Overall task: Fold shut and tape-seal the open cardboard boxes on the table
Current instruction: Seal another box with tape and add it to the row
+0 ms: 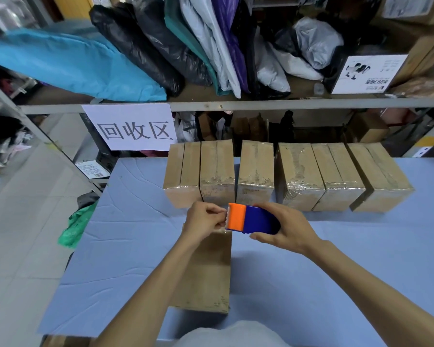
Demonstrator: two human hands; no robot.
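Observation:
A blue and orange tape dispenser [251, 218] hangs above the far end of a closed cardboard box [207, 274] lying on the blue table [336, 271] in front of me. My right hand [283, 227] grips the dispenser's blue body. My left hand [203, 220] pinches the tape end at the orange toothed edge. My left forearm covers part of the box's top. Behind the hands, several cardboard boxes [288, 176] stand in a row, their tops wrapped in clear tape.
A metal shelf [236, 105] runs behind the table, loaded with plastic bags and cartons. A white paper sign [133, 127] hangs from it at the left. A green bag [73, 226] lies on the floor off the table's left edge.

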